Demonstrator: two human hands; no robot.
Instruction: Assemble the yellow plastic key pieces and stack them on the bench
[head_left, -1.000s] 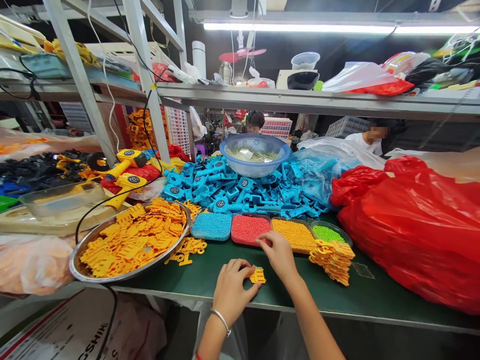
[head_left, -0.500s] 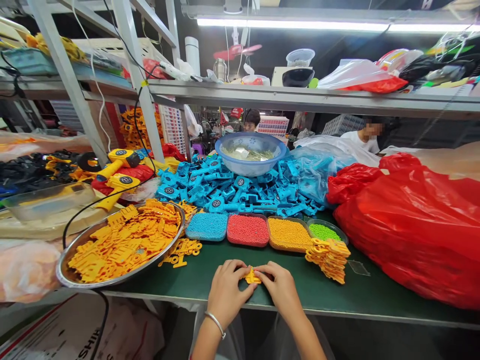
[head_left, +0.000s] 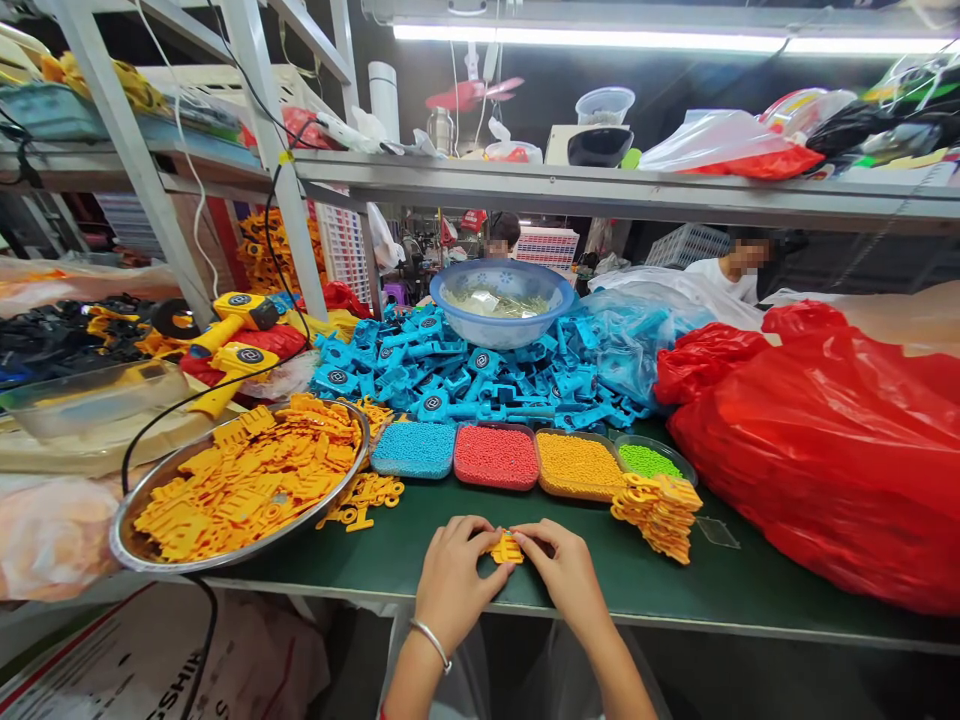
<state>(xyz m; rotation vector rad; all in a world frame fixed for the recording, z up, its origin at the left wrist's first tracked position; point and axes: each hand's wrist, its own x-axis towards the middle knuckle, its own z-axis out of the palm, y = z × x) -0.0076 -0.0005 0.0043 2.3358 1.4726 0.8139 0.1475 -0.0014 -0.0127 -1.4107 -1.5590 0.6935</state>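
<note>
Near the front edge of the green table (head_left: 360, 572), my left hand (head_left: 456, 565) grips a small slotted yellow plastic piece (head_left: 508, 548) between thumb and fingers. My right hand (head_left: 559, 562) has its fingertips pressed on the piece's right and upper side. Beyond my hands stand shallow trays of tiny beads: a blue bead tray (head_left: 413, 449), a red bead tray (head_left: 496, 457), a yellow bead tray (head_left: 579, 465) and a round green bead tray (head_left: 651, 462). Stacked yellow pieces (head_left: 658, 517) rest to the right.
A metal basin (head_left: 124, 545) heaped with yellow pieces stands left, with loose ones beside it. Blue plastic parts (head_left: 450, 375) pile up behind the trays, under a bowl (head_left: 502, 325). A big red bag (head_left: 817, 460) bounds the right. A black cable (head_left: 187, 400) crosses the left.
My right fingers have shifted slightly on the yellow piece, and more of its slotted face shows. My left hand stays nearly in place. The view has tilted very slightly.
</note>
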